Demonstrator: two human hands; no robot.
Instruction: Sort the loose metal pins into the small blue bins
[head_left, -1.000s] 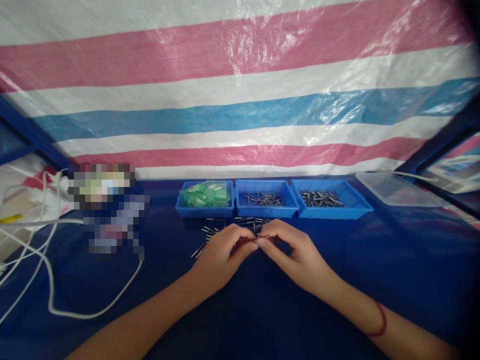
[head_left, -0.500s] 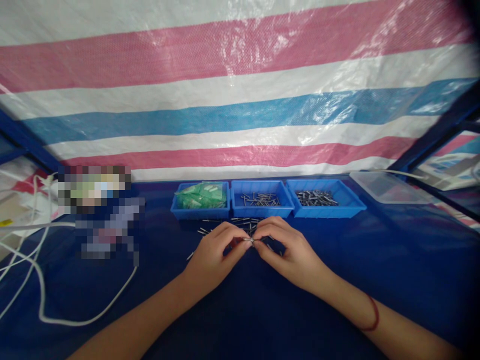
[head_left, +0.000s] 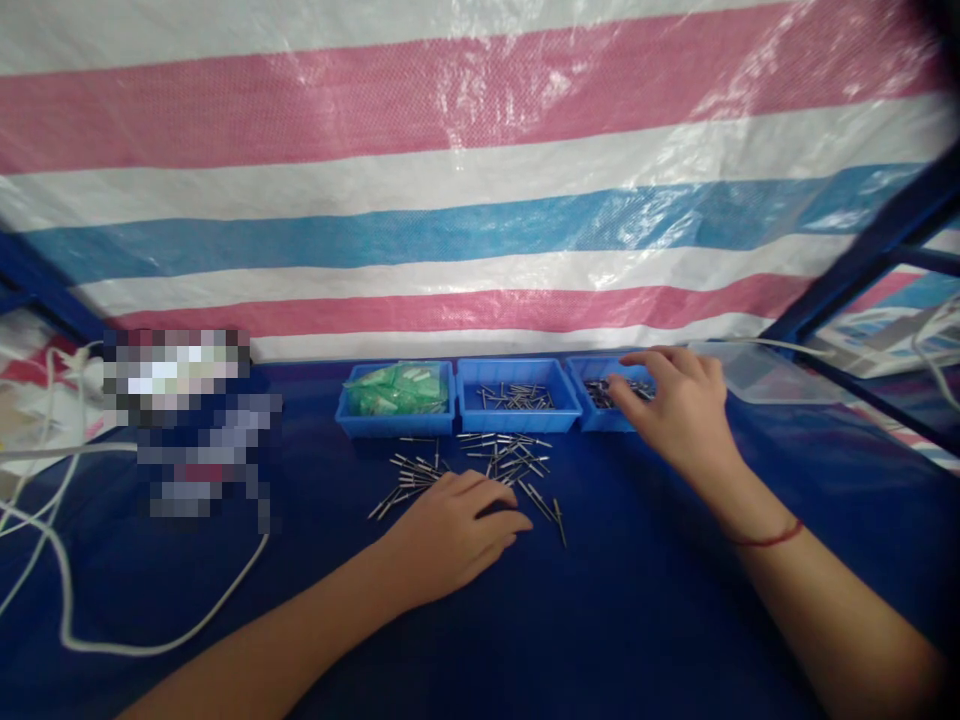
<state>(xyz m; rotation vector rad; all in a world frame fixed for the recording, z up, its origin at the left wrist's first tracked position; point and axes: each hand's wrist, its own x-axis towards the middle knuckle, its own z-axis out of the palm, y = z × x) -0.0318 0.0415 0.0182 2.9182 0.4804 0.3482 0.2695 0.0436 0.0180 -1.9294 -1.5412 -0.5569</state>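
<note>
My left hand lies on the blue cloth just in front of a scatter of small metal pins. Its fingers are curled together and hide whatever is beneath them. My right hand reaches over the right blue tray, which holds metal pins. Its thumb and fingers are apart above the pins, and nothing shows between them. A middle blue tray holds a few pins. A left blue tray holds green plastic packets.
A clear plastic lid lies right of the trays. A white cable loops over the cloth at the left, beside a blurred-out patch. A striped tarpaulin forms the back wall, and blue frame bars stand at the sides.
Both hands were pinched together over the loose pins. My right hand has moved right and back to the right tray. My left hand has dropped onto the cloth.
</note>
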